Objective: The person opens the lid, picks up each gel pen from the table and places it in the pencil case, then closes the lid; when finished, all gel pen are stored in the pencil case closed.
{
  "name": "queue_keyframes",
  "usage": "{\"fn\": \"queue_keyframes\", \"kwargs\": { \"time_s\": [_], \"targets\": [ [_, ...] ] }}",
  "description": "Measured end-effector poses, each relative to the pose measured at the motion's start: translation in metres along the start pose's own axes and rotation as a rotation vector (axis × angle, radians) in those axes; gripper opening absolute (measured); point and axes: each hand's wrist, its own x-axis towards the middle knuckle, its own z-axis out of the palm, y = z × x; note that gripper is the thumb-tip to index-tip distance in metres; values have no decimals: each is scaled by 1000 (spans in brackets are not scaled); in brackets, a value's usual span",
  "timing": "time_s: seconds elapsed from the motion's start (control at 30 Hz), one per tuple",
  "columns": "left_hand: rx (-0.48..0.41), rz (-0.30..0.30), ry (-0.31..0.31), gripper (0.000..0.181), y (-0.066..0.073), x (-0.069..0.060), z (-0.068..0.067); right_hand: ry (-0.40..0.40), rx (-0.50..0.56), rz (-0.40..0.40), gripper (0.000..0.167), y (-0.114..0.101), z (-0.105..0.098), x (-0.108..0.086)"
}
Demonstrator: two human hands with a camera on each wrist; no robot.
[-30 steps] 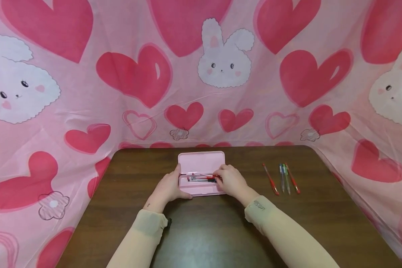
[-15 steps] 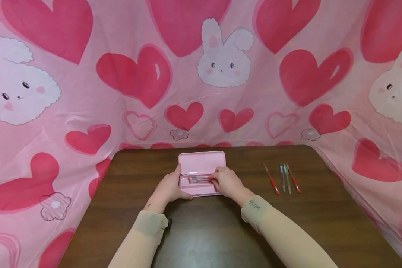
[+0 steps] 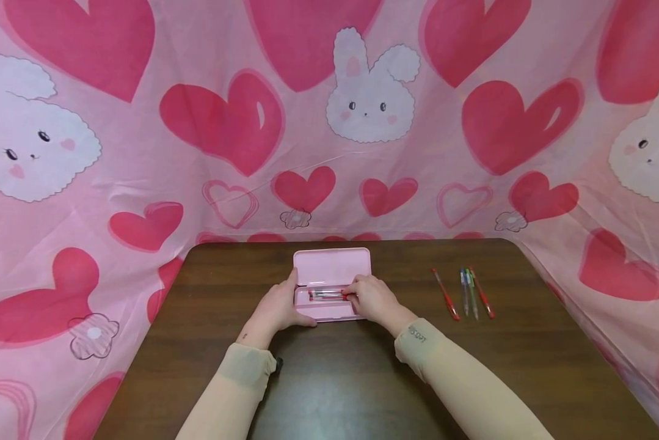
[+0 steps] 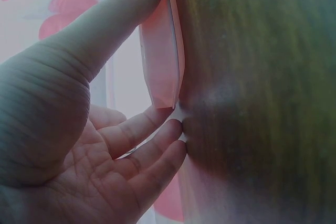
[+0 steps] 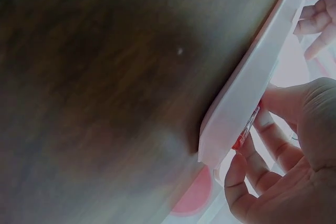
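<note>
A pink pencil case [image 3: 332,313] lies with its lid up on the table, several pens [image 3: 325,294] lying lengthwise in its back part. My left hand [image 3: 276,307] grips the case's left end, thumb at the front edge and fingers round the side. In the left wrist view, the thumb presses on the case wall [image 4: 160,56] and the other fingers reach past its end. Over the right end, my right hand [image 3: 377,299] pinches pens by their red ends; in the right wrist view a red pen end [image 5: 245,128] shows between thumb and fingers. Other pens there are partly hidden.
To the right on the brown table [image 3: 351,379] lie a red pen [image 3: 446,294], a blue-topped clear pen [image 3: 464,290], a green-topped clear pen [image 3: 473,294] and another red pen [image 3: 482,292]. A pink curtain [image 3: 230,208] with hearts and rabbits hangs behind and at both sides.
My right hand has shifted slightly left and inward over the case. A black pen end seen earlier by its fingers is no longer visible. The left hand stays put.
</note>
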Motion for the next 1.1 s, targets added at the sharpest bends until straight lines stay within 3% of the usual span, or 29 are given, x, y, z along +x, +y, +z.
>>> {"fn": "queue_keyframes", "kwargs": {
  "time_s": [0.4,0.67,1.1],
  "targets": [
    [5,-11,-15,143,0,1,0,22,51,44,20,8,-4,-10],
    [21,-5,-8,145,2,0,-1,108,110,106,23,34,-15,-25],
    [-5,-9,-6,140,0,1,-4,207,68,215,31,84,-39,-56]
  ]
}}
